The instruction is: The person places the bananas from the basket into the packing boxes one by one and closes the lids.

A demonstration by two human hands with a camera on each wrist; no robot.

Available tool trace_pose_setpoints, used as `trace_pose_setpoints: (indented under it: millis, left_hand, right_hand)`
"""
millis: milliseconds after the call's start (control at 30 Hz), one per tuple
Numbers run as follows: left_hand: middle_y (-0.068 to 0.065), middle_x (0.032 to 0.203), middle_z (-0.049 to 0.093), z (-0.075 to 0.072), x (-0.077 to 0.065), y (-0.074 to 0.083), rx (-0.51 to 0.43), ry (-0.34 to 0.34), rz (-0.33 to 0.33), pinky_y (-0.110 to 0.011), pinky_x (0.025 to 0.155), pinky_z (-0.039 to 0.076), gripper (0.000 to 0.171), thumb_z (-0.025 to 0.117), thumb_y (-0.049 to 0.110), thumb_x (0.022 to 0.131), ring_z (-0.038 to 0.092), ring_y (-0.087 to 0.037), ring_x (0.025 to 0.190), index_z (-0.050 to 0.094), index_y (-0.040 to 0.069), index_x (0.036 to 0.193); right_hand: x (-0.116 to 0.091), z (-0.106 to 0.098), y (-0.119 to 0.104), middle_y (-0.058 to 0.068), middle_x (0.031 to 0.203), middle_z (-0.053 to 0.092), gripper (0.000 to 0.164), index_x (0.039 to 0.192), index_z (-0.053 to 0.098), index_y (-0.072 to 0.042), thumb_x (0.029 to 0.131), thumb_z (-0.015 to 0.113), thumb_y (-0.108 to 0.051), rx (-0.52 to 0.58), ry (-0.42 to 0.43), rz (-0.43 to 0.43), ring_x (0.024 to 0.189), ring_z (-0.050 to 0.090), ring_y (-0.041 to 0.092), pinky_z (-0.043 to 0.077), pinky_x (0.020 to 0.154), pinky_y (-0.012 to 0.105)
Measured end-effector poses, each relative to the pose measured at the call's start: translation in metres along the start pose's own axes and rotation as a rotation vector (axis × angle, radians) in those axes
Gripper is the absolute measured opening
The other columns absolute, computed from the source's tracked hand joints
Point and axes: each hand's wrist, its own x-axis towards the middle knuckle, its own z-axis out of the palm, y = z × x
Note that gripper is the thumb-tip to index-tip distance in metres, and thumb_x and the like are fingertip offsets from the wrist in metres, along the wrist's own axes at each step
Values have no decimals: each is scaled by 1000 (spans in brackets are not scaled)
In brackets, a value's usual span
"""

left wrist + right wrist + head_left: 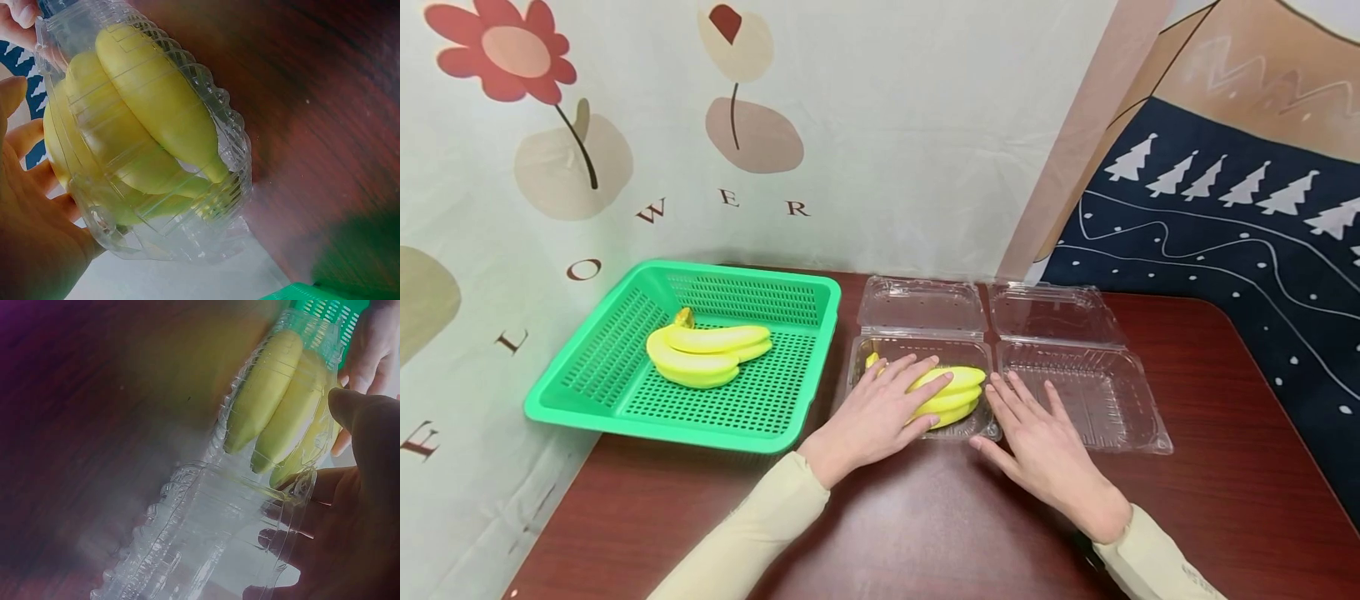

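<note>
A bunch of yellow bananas (951,395) lies inside the left clear plastic clamshell box (854,358), whose lid (921,305) is folded back. Across the top of the bunch rests my left hand (883,412), its fingers spread and fairly straight. My right hand (1045,450) hovers at the seam between the two boxes, fingers extended, near the banana tips; whether it touches the box I cannot tell. Through the clear wall, the left wrist view shows the bananas (156,106) side by side. The right box (1097,396) has its lid (1056,312) folded back too and holds nothing.
To the left stands a green plastic basket (805,392) with another bunch of bananas (700,354) in it. The reddish-brown table (1240,467) ends at a cloth backdrop (910,167) with flower and tree prints.
</note>
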Motion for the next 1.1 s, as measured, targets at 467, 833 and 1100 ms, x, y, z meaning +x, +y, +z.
trace_pose_setpoints:
  millis: [467, 833, 1100]
  left_hand:
    - [-4, 165, 37, 0, -2, 7, -36, 34, -26, -64, 116, 31, 58, 42, 53, 108, 37, -33, 149, 45, 24, 159]
    - [-7, 168, 32, -3, -4, 2, -152, 50, -119, -63, 121, 23, 64, 39, 55, 108, 27, -32, 155, 41, 19, 161]
    - [-9, 166, 35, -9, -2, -6, -240, 159, -216, -62, 122, 21, 68, 34, 58, 107, 30, -34, 153, 43, 15, 159]
  right_hand:
    - [-3, 0, 0, 17, 156, 48, 77, 149, 55, -1, 96, 65, -56, 6, 22, -8, 148, 39, 36, 23, 117, 69]
    - [-1, -4, -1, 15, 161, 43, 79, 153, 51, -5, 97, 61, -60, 20, -13, 13, 151, 33, 38, 21, 117, 70]
    - [7, -24, 1, 15, 163, 39, 79, 154, 48, -3, 99, 59, -58, 45, -14, 46, 153, 30, 38, 19, 118, 69]
